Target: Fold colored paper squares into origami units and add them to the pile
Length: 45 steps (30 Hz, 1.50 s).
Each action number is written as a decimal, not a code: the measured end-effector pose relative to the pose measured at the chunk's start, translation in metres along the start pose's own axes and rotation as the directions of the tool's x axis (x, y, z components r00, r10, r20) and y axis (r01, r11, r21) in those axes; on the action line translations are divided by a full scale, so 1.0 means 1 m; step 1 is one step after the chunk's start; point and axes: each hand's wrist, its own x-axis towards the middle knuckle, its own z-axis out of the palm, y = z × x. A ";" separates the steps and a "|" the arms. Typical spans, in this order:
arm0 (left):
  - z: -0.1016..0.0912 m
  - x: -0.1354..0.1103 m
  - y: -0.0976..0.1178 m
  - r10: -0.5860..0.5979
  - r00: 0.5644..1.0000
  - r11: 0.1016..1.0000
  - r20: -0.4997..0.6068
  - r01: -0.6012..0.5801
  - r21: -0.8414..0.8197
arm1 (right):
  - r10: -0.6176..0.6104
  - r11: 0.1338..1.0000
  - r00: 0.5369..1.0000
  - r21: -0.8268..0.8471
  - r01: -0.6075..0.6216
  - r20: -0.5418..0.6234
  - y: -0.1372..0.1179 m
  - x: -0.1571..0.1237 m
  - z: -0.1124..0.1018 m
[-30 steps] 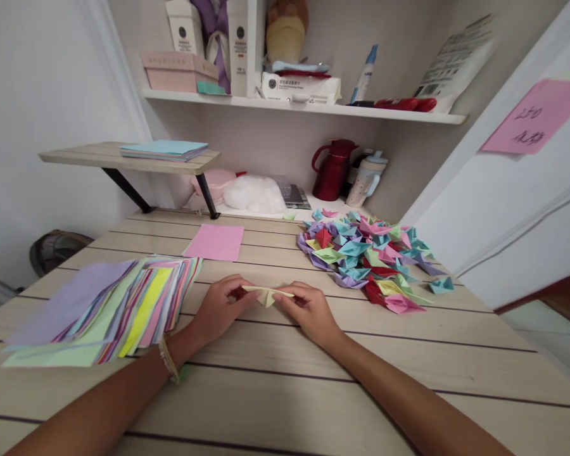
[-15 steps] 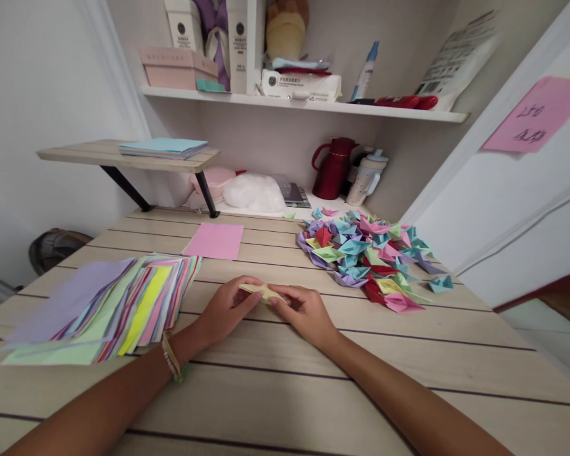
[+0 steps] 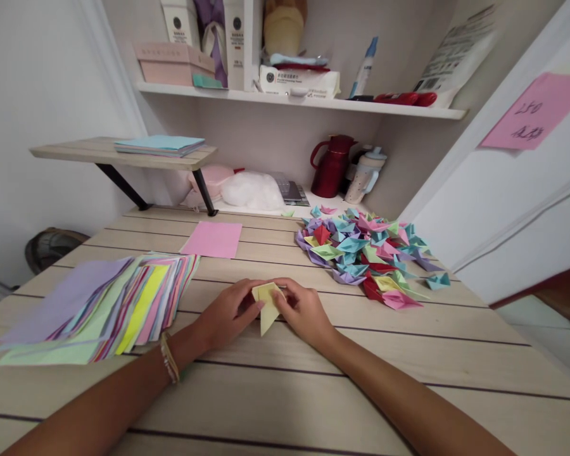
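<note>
A folded piece of pale yellow paper [image 3: 267, 304] is held between my two hands over the middle of the table. A pointed end of it hangs down toward me. My left hand [image 3: 232, 310] grips its left edge, the thumb in front and the fingers behind. On the right side my right hand [image 3: 304, 310] pinches it, with the thumb lying across its front face. Fingertips behind the paper are partly hidden.
Fanned coloured paper sheets [image 3: 99, 310] lie on the left, with a pink square sheet [image 3: 213, 239] beyond. A heap of folded paper boats [image 3: 361, 247] sits to the right. Behind stand a small raised shelf [image 3: 123, 155], a red jug [image 3: 332, 166] and a pale bottle [image 3: 365, 176].
The yellow paper has turned from a thin edge-on strip to show a wider face, one point now hanging down. Both hands stay on it, with the fingers slightly shifted.
</note>
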 end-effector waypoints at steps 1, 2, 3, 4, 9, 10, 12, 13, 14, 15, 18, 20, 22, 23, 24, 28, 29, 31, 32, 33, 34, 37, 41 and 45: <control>0.001 0.000 0.000 -0.005 1.000 1.000 0.006 0.005 0.003 | 0.005 1.000 1.000 0.005 -0.005 -0.009 0.001 0.000 0.001; 0.001 0.000 0.000 -0.008 1.000 1.000 0.011 0.008 0.002 | 0.014 1.000 1.000 0.017 -0.014 -0.018 0.002 0.000 0.001; 0.002 -0.001 -0.001 -0.009 1.000 1.000 0.016 0.009 -0.003 | 0.027 0.999 0.999 0.036 -0.026 -0.025 0.003 0.000 0.002; 0.003 -0.001 -0.002 -0.009 1.000 1.000 0.017 0.010 -0.011 | 0.045 0.997 0.999 0.061 -0.043 -0.026 0.004 0.001 0.002; 0.002 0.002 -0.006 -0.021 1.000 1.000 0.018 0.021 0.004 | 0.143 0.950 0.988 0.274 -0.153 0.054 0.004 0.001 0.003; 0.001 0.002 -0.006 -0.016 1.000 1.000 0.018 0.016 0.013 | 0.150 0.939 0.987 0.304 -0.163 0.064 0.003 0.001 0.002; -0.001 0.003 -0.005 -0.001 1.000 0.999 0.018 0.000 0.032 | 0.157 0.924 0.985 0.342 -0.173 0.072 0.000 0.001 0.002; -0.001 0.003 -0.004 0.008 1.000 0.999 0.015 -0.009 0.042 | 0.158 0.920 0.984 0.349 -0.176 0.080 -0.001 0.000 0.001; -0.001 0.003 -0.003 0.016 1.000 0.998 0.010 -0.017 0.052 | 0.156 0.919 0.983 0.351 -0.179 0.092 -0.001 0.000 0.001; -0.002 0.003 -0.002 0.022 1.000 0.998 0.004 -0.022 0.061 | 0.150 0.922 0.983 0.345 -0.178 0.106 -0.002 0.000 0.001; -0.001 0.003 -0.004 0.011 1.000 0.997 -0.024 -0.009 0.079 | 0.105 0.950 0.985 0.279 -0.140 0.136 -0.001 0.001 0.002; 0.000 0.003 -0.006 -0.012 0.999 0.996 -0.053 0.017 0.089 | 0.088 0.962 0.986 0.246 -0.121 0.143 0.000 0.002 0.003; 0.000 0.003 -0.009 -0.035 0.996 0.994 -0.086 0.044 0.104 | 0.091 0.958 0.984 0.255 -0.129 0.155 0.001 0.002 0.004; 0.001 0.003 -0.010 -0.049 0.994 0.992 -0.098 0.060 0.111 | 0.097 0.952 0.981 0.272 -0.140 0.167 0.001 0.002 0.004; 0.001 0.003 -0.010 -0.069 0.992 0.990 -0.105 0.081 0.115 | 0.099 0.944 0.978 0.294 -0.150 0.183 0.002 0.001 0.005; 0.000 0.002 -0.009 -0.204 0.977 0.972 -0.063 0.210 0.105 | 0.049 0.930 0.966 0.342 -0.137 0.253 0.002 0.000 0.005; 0.000 0.002 -0.009 -0.231 0.972 0.969 -0.042 0.233 0.080 | 0.034 0.936 0.965 0.331 -0.121 0.259 0.003 0.000 0.005; 0.001 0.002 -0.010 -0.243 0.970 0.970 0.005 0.243 -0.009 | 0.019 0.956 0.970 0.279 -0.088 0.242 0.003 0.000 0.005; 0.002 0.003 -0.010 -0.232 0.972 0.970 0.024 0.233 -0.071 | 0.017 0.966 0.975 0.249 -0.072 0.219 0.003 0.000 0.005; 0.004 0.003 -0.010 -0.217 0.975 0.966 0.036 0.220 -0.139 | 0.017 0.973 0.981 0.221 -0.060 0.195 0.003 0.000 0.005; 0.005 0.003 -0.011 -0.203 0.978 0.955 0.040 0.207 -0.210 | 0.020 0.979 0.985 0.196 -0.054 0.173 0.003 0.000 0.005; 0.011 0.004 -0.012 -0.193 0.981 0.897 0.009 0.180 -0.404 | 0.030 0.987 0.988 0.150 -0.052 0.149 0.002 0.001 0.005; 0.013 0.005 -0.011 -0.184 0.982 0.882 -0.031 0.152 -0.446 | -0.004 0.995 0.992 0.097 -0.008 0.125 0.001 0.000 0.005; 0.010 0.005 -0.007 -0.127 0.991 0.929 0.046 0.135 -0.345 | -0.047 0.999 0.994 0.010 0.046 0.095 0.002 -0.001 0.006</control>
